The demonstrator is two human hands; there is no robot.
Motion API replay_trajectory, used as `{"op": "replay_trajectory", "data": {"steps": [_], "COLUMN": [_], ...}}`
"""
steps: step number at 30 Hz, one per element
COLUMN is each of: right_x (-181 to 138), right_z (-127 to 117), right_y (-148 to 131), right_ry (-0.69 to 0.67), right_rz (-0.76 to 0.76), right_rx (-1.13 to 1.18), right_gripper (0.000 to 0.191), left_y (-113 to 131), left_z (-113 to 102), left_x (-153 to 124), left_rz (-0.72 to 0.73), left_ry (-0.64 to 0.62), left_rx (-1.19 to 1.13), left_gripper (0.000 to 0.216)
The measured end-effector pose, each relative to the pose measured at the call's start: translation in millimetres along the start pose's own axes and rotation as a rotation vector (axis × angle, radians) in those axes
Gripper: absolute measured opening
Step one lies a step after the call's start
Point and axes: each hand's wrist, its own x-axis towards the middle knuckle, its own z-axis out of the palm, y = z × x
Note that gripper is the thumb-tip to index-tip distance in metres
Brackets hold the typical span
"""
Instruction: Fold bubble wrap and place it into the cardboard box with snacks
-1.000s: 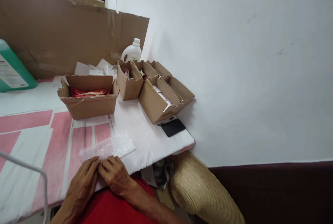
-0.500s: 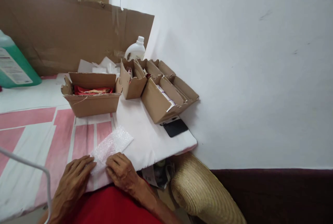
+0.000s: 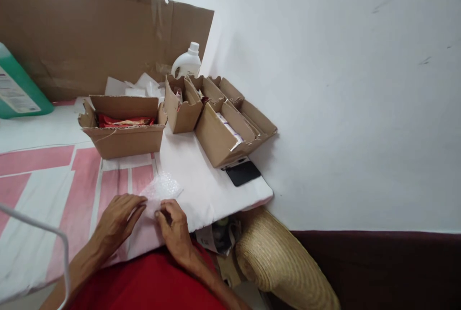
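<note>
Both hands — left hand, right hand — pinch the bubble wrap; at six o'clock, near the table edge, it might slip off.

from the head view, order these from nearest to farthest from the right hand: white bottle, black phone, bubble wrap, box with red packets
1. bubble wrap: touching the right hand, at the table's near edge.
2. black phone: to the right, by the wall.
3. box with red packets: farther back, to the left.
4. white bottle: at the back, against the cardboard sheet.
</note>
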Motion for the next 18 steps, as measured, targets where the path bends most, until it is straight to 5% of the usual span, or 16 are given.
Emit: {"op": "replay_trajectory", "data": {"steps": [6, 12, 18], "right_x": [-2.2, -5.5, -8.7], "right_z": [3.5, -12.9, -18.3], "right_y": [3.6, 5.2, 10.6], "right_ry": [0.09, 0.156, -0.086], "right_rz": [0.005, -0.079, -0.418], "right_rx": [-0.049, -0.168, -0.49], "right_gripper": [0.014, 0.028, 0.048], "left_y": [-16.4, -19.2, -16.7], "left_z": [33.4, 30.7, 29.0], "left_x": [32.0, 28.3, 31.9], "left_rz": [-0.06, -0.172, -0.263], "left_ry": [-0.154, -0.22, -0.223], "left_rx": [-0.084, -0.137, -0.205], "left_gripper": [0.025, 0.03, 0.034]}}
